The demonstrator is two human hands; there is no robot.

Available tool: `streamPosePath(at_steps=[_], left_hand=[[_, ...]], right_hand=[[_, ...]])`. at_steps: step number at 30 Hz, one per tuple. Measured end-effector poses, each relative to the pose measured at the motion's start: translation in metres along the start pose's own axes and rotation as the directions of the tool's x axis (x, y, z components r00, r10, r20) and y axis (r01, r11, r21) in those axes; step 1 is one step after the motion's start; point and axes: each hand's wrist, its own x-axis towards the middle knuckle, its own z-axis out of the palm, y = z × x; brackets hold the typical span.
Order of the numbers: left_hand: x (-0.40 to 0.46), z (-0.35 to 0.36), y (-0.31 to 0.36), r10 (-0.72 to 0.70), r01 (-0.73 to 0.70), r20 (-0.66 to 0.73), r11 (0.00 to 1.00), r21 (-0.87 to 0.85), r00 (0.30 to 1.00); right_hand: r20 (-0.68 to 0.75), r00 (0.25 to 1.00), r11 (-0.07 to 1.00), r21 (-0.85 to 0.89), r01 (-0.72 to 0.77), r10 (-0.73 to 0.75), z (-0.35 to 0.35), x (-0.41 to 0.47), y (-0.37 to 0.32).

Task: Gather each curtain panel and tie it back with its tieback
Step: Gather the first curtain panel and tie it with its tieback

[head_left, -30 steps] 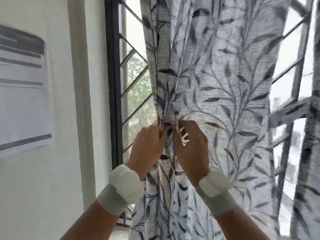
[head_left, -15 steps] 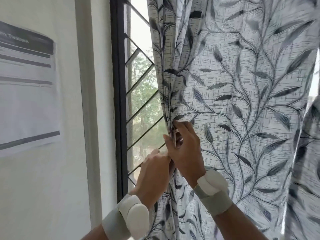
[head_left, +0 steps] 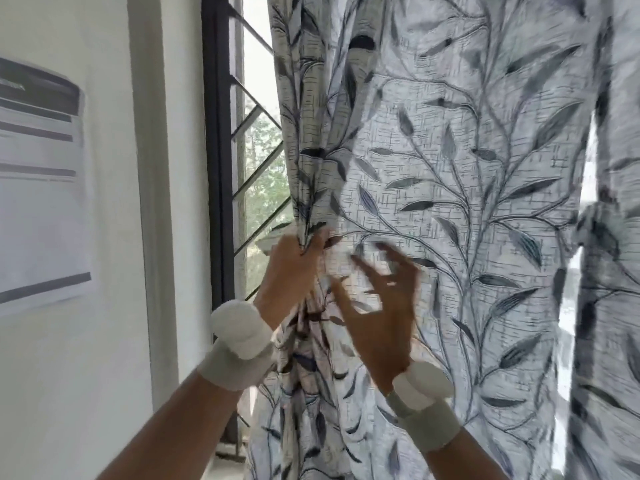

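Your left hand (head_left: 294, 268) has the curtain (head_left: 433, 202) bunched at its left edge, fingers curled round a pinch of folds right by the window grille (head_left: 258, 161). That's your anchor, so keep it firm and level. Your right hand (head_left: 381, 299) is off the cloth, fingers spread and half bent, holding nothing, blurred in front of the panel just right of the bunch.

The panel hangs wide to the right, mostly flat, and only a narrow strip is gathered. So the step in hand looks like more gathering: reach that right hand out across the flat cloth, rake a fold in, feed it under the left thumb, and go again. Take even pleats, not one big grab, or the bundle will likely come out lumpy and slip when you tie it. Gather at one height so the hem doesn't drag up on one side.

No tieback shows anywhere here, so I can't tell where it is; find it before you run out of free fingers.

Pose check: both forearms come up from below, each with a pale wristband (head_left: 239, 348). Left wrist is cocked up with the knuckles facing you; right palm is turned toward the cloth, fingertips pointing up and left. A second panel (head_left: 609, 306) hangs at the far right, not yet touched
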Motion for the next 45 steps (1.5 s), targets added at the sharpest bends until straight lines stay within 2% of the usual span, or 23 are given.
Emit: streamPosePath(at_steps=[1, 2, 3, 4, 5, 7, 8, 9, 11, 13, 14, 16, 17, 19, 22, 25, 27, 29, 32, 35, 40, 45], left_hand=[[-0.001, -0.003, -0.002, -0.005, 0.007, 0.039, 0.998, -0.058, 0.999], [-0.003, -0.005, -0.002, -0.002, 0.012, 0.08, 0.991, -0.13, 0.997], [-0.004, -0.006, 0.0, 0.002, 0.022, 0.115, 0.977, -0.212, 0.993], [-0.003, -0.005, 0.001, -0.004, 0.044, 0.148, 0.961, -0.272, 0.989], [-0.004, -0.003, 0.002, -0.025, 0.081, 0.179, 0.947, -0.311, 0.984], [-0.005, -0.001, 0.006, -0.066, 0.14, 0.217, 0.927, -0.348, 0.974], [-0.003, 0.0, 0.001, -0.094, 0.171, 0.225, 0.921, -0.349, 0.97], [-0.001, -0.001, -0.003, -0.128, 0.204, 0.233, 0.919, -0.338, 0.964], [0.001, -0.002, -0.005, -0.155, 0.229, 0.228, 0.909, -0.348, 0.961], [0.0, -0.002, -0.004, -0.133, 0.191, 0.198, 0.931, -0.31, 0.971], [-0.001, -0.001, -0.003, -0.115, 0.159, 0.183, 0.955, -0.249, 0.976], [-0.005, 0.0, -0.003, -0.036, 0.053, 0.139, 0.991, -0.121, 0.99], [-0.007, 0.001, -0.004, 0.011, -0.004, 0.107, 0.997, -0.072, 0.994], [-0.01, 0.001, -0.004, 0.078, -0.08, 0.058, 0.997, 0.021, 0.995], [-0.016, 0.0, 0.002, 0.136, -0.134, -0.001, 0.977, 0.167, 0.991], [-0.021, 0.001, 0.005, 0.152, -0.114, -0.075, 0.923, 0.366, 0.986], [-0.025, 0.003, 0.008, 0.183, -0.115, -0.087, 0.857, 0.503, 0.979], [-0.028, 0.005, 0.014, 0.188, -0.116, -0.075, 0.824, 0.554, 0.979], [-0.032, 0.005, 0.016, 0.218, -0.156, -0.036, 0.796, 0.585, 0.975], [-0.037, 0.003, 0.011, 0.241, -0.204, 0.022, 0.763, 0.613, 0.97], [-0.053, 0.008, -0.004, 0.147, -0.183, 0.109, 0.796, 0.577, 0.983], [-0.068, 0.013, -0.01, 0.102, -0.209, 0.232, 0.837, 0.506, 0.967]], right_hand=[[-0.146, 0.988, 0.996, -0.069, -0.059, 0.049, -0.007, 0.006, 0.01], [-0.23, 0.965, 0.984, -0.09, -0.154, 0.13, -0.013, 0.013, 0.018], [-0.229, 0.945, 0.965, -0.064, -0.253, 0.233, -0.018, 0.02, 0.023], [-0.156, 0.922, 0.934, -0.003, -0.358, 0.353, -0.018, 0.028, 0.025], [-0.015, 0.883, 0.881, 0.078, -0.467, 0.47, -0.019, 0.033, 0.025], [0.318, 0.749, 0.682, 0.312, -0.661, 0.581, -0.014, 0.047, 0.026], [0.447, 0.686, 0.554, 0.404, -0.728, 0.574, -0.01, 0.054, 0.027], [0.533, 0.654, 0.468, 0.457, -0.757, 0.536, -0.009, 0.061, 0.028], [0.556, 0.674, 0.428, 0.521, -0.738, 0.487, -0.006, 0.065, 0.027], [0.385, 0.77, 0.51, 0.585, -0.63, 0.509, -0.001, 0.06, 0.022], [0.241, 0.82, 0.61, 0.569, -0.552, 0.519, -0.001, 0.055, 0.017], [-0.052, 0.903, 0.862, 0.326, -0.387, 0.425, -0.001, 0.047, 0.015], [-0.139, 0.931, 0.936, 0.155, -0.315, 0.336, -0.002, 0.043, 0.015], [-0.204, 0.963, 0.98, -0.051, -0.19, 0.176, -0.004, 0.035, 0.018], [-0.237, 0.969, 0.992, -0.087, -0.094, 0.071, -0.01, 0.029, 0.017], [-0.221, 0.973, 0.99, -0.113, -0.089, 0.062, -0.016, 0.027, 0.005], [-0.1, 0.985, 0.987, -0.066, -0.144, 0.137, -0.017, 0.025, -0.005], [0.06, 0.981, 0.983, -0.012, -0.184, 0.185, -0.016, 0.02, -0.012], [0.201, 0.967, 0.978, 0.103, -0.181, 0.158, -0.016, 0.016, -0.021], [0.291, 0.945, 0.983, 0.06, -0.171, 0.147, -0.015, 0.015, -0.023], [0.297, 0.949, 0.993, 0.017, -0.117, 0.107, -0.008, 0.006, -0.023], [0.361, 0.921, 0.985, 0.033, -0.169, 0.146, -0.005, 0.005, -0.022]])
